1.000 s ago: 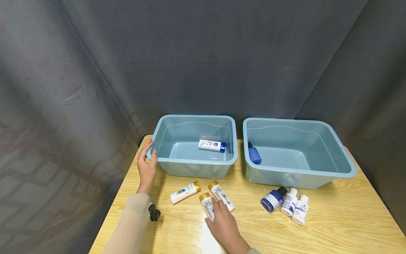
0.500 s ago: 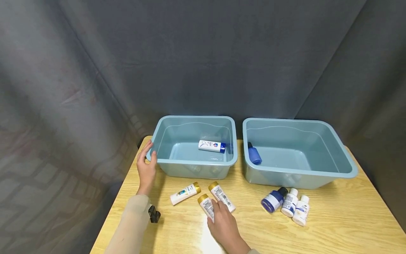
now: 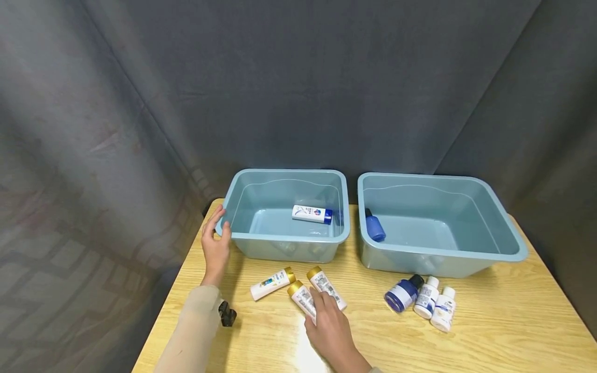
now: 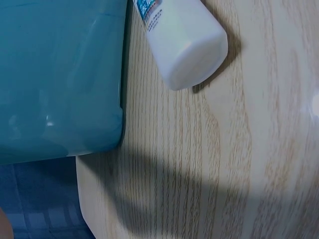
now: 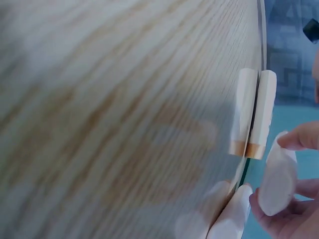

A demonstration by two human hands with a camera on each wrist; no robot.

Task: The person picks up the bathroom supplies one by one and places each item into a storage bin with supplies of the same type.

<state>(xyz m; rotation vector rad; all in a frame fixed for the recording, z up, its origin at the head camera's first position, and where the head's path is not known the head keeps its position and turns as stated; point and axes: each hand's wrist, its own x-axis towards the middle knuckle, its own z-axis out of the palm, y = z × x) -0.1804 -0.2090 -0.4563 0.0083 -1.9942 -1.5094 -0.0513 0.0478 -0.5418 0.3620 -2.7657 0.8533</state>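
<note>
Head: right hand (image 3: pixel 330 330) nearest, fingers holding gold-capped bottle (image 3: pixel 303 299), its long axis running ahead-left of them; left hand (image 3: pixel 215 253), fingers wide, at bin (image 3: pixel 284 238) rim. Left wrist: fingers barely show. Right wrist: fingers pinch bottle's sides

1. You can read no words or numbers: the print is too small.
2. In the left bin (image 3: pixel 284 249), your white bottle (image 3: pixel 308 213) shows a red-and-blue emblem (image 3: pixel 317 212).
3. The gold-capped bottle (image 3: pixel 303 300) in your right hand (image 3: pixel 332 331) bears illegible dark print.
</note>
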